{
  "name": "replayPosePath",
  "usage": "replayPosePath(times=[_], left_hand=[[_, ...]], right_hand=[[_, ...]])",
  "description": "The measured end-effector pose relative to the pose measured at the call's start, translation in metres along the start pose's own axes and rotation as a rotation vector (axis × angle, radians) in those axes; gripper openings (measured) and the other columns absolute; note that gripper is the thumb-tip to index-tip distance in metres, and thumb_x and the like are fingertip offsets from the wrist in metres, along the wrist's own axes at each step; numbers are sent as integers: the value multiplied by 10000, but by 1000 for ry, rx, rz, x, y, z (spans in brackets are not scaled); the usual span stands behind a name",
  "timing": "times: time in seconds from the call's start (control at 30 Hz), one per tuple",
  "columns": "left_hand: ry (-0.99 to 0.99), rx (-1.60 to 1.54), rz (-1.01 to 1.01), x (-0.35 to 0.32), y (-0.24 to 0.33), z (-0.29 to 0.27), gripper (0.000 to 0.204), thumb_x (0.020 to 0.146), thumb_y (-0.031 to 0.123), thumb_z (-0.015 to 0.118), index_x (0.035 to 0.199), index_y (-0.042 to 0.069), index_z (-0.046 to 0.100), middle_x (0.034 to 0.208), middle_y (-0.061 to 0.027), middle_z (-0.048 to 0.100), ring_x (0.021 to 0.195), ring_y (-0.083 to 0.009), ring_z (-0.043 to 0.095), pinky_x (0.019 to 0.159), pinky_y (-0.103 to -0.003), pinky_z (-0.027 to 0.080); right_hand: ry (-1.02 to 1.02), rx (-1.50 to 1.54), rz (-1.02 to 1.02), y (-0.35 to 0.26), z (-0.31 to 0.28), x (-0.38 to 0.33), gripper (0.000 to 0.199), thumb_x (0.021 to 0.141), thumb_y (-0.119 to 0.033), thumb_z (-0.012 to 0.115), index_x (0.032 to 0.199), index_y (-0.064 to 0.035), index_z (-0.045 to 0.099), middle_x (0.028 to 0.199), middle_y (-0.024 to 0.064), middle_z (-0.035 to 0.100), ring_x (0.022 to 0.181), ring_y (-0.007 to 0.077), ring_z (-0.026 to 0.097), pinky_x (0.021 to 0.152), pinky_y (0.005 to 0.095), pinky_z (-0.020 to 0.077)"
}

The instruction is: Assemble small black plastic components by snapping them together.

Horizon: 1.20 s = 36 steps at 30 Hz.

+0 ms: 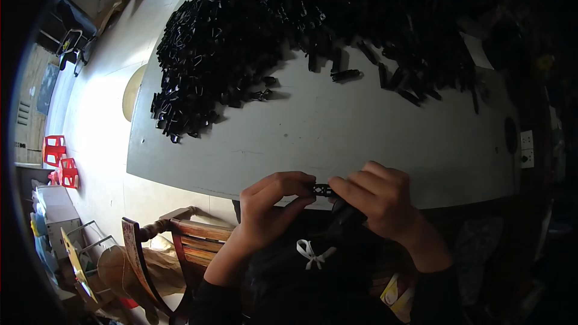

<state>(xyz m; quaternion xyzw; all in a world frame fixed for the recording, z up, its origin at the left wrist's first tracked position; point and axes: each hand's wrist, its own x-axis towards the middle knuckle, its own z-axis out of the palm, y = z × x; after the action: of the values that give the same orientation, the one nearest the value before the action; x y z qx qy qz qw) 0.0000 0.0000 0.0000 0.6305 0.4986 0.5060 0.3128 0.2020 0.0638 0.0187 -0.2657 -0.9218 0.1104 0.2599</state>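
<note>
Your left hand [271,204] & right hand [379,201] pinch a small black plastic part [322,190] btwn fingers, at the counter [337,132] near edge; black parts pile [229,48] well apart.

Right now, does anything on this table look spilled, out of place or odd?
Mostly no. The pile of black parts has loose pieces scattered off its edge across the grey table. Left hand and right hand pinch one small black part between them.

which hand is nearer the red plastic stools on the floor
Left. The left hand is nearer the red stools, which stand far off to its left; the right hand is farther over on the other side.
</note>
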Motion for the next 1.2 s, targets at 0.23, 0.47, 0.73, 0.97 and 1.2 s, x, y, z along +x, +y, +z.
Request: replayPosePath(times=[0.23, 0.47, 0.73, 0.97, 1.2], left_hand=[[-131, -81, 34, -7, 3, -3, 162, 735, 60, 730, 837, 2, 619, 971, -159, 683, 871, -249, 676, 755, -326, 538], [-251, -754, -84, -15, 6, 21, 563, 1000, 419, 350, 946, -64, 634, 1075, -228, 647, 1036, -335, 626, 906, -387, 477], [-56, -286, 29, 6, -25, 24, 280, 930, 195, 494, 1033, -36, 613, 1108, -187, 629, 965, -317, 633, 903, -352, 460], [258, 818, 192, 86, -94, -15, 240, 749, -27, 576, 980, 26, 613, 949, -133, 563, 887, -304, 560, 719, -368, 490], [-47, 886, 115, 77, -112, -20, 157, 741, 15, 534, 879, 41, 603, 881, -90, 565, 857, -304, 576, 678, -400, 492]], right_hand=[[-43, -6, -63, -8, -9, -3, 162, 752, -164, 661, 855, -39, 674, 623, 18, 527, 538, 133, 505, 421, 255, 388], [27, 129, -253, -43, 12, -11, 51, 727, -60, 632, 770, -36, 646, 645, 39, 534, 598, 168, 598, 505, 280, 503], [-126, 242, -46, -7, 40, -4, 115, 756, -26, 562, 870, -8, 570, 847, 145, 597, 761, 304, 615, 652, 387, 506], [136, 58, 551, 117, 67, 59, 325, 769, -102, 709, 1071, -73, 592, 954, 132, 673, 866, 294, 668, 737, 383, 524], [-144, -29, 699, 112, 77, 75, 322, 796, -213, 716, 1067, -71, 615, 914, 142, 674, 829, 312, 665, 714, 395, 532]])
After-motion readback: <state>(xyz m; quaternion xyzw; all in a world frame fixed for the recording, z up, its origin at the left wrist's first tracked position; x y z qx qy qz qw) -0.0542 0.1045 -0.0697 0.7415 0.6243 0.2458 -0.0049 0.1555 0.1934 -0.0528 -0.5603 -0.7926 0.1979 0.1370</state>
